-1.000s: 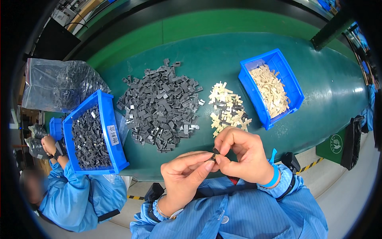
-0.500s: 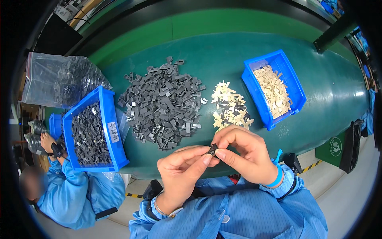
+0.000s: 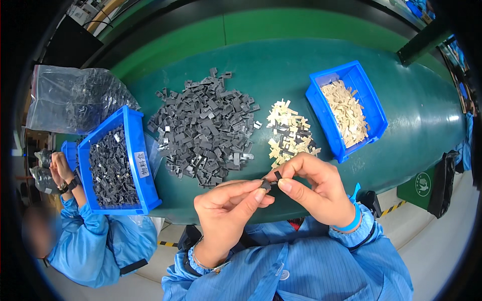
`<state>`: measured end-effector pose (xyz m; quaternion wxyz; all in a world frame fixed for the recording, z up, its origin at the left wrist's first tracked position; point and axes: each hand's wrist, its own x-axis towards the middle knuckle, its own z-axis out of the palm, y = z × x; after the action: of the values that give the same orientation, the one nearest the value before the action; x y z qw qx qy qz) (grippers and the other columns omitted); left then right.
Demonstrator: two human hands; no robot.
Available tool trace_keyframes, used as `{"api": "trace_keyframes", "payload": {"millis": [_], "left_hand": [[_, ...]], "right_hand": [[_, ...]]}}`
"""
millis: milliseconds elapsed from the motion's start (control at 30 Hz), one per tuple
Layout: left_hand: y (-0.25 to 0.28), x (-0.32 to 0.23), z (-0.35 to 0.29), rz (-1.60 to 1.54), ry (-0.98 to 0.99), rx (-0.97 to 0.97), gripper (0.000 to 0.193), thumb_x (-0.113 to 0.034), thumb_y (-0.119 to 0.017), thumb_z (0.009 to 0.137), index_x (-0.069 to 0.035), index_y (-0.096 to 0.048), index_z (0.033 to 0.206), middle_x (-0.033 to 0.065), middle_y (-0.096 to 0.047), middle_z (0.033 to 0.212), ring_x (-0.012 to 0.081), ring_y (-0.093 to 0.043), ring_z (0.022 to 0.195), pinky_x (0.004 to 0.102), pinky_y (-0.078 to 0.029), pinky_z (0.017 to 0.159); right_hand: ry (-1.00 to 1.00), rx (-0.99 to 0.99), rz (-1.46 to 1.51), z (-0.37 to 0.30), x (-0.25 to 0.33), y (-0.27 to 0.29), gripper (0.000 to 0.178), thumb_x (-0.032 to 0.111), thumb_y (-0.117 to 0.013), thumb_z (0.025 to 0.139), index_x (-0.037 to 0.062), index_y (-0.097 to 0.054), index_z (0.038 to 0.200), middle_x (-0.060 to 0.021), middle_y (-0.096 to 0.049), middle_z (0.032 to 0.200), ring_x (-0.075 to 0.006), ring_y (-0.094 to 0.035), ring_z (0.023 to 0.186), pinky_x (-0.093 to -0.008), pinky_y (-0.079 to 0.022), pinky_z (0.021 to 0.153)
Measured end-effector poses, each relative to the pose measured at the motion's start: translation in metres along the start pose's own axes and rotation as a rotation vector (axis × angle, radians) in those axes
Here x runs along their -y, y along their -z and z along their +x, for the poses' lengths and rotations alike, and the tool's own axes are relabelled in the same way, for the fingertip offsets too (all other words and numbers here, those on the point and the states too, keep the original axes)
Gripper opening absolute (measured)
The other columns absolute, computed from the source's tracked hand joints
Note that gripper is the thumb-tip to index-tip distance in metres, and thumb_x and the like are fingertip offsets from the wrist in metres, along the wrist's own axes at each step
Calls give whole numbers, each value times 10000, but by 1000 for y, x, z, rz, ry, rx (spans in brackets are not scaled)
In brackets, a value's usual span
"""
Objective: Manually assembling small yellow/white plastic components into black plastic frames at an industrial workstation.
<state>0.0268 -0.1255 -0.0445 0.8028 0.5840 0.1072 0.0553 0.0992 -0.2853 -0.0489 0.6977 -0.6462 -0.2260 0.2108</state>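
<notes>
Between the thumb and fingers of my left hand (image 3: 223, 208) is a small dark grey plastic piece (image 3: 266, 185). My right hand (image 3: 319, 195) pinches a thin black strip (image 3: 278, 175) close beside it, its upper end sticking up past the fingertips. Both hands are near the table's front edge, almost touching. Beyond them lies a large heap of dark grey plastic clips (image 3: 206, 130). Just past my right hand is a smaller pile of cream and black strips (image 3: 291, 133).
A blue bin (image 3: 380, 111) of cream pieces stands on the right of the green table (image 3: 281, 60). At left are another blue bin (image 3: 143, 168) of dark parts and a see-through plastic bag (image 3: 55, 100). A co-worker in a blue smock (image 3: 85, 246) is at far left.
My fingertips have drawn slightly apart, and the black strip now shows upright in my right hand. The co-worker's hands have risen a little.
</notes>
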Motion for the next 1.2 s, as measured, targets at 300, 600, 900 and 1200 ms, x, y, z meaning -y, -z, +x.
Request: {"api": "trace_keyframes", "payload": {"millis": [300,600,900,1200], "left_hand": [[-2,0,1,-63,52,20,197,75,-598,798,74,-612,995,181,-640,932,215,-654,795,285,-554,718],[-1,1,0,-65,74,46,221,94,-598,788,68,-611,1008,180,-637,940,211,-653,810,283,-551,729],[0,0,0,-70,80,53,230,99,-600,784,69,-610,1011,176,-636,940,213,-652,817,282,-550,730],[-1,2,0,-71,58,82,243,108,-596,780,79,-601,1021,178,-629,963,224,-650,832,296,-546,753]], "right_hand": [[-139,30,221,1,0,-1,80,49,-594,838,1,-531,828,-96,-586,906,-149,-538,895,-290,-430,807],[-157,21,188,1,1,0,71,37,-595,830,5,-538,803,-85,-589,875,-151,-537,894,-293,-429,809],[-70,-6,296,3,-6,0,50,19,-599,819,-16,-570,798,-86,-607,858,-80,-572,719,-216,-449,662],[-157,35,231,2,0,2,66,15,-612,807,11,-547,791,-73,-598,866,-157,-542,889,-300,-424,800]]}}
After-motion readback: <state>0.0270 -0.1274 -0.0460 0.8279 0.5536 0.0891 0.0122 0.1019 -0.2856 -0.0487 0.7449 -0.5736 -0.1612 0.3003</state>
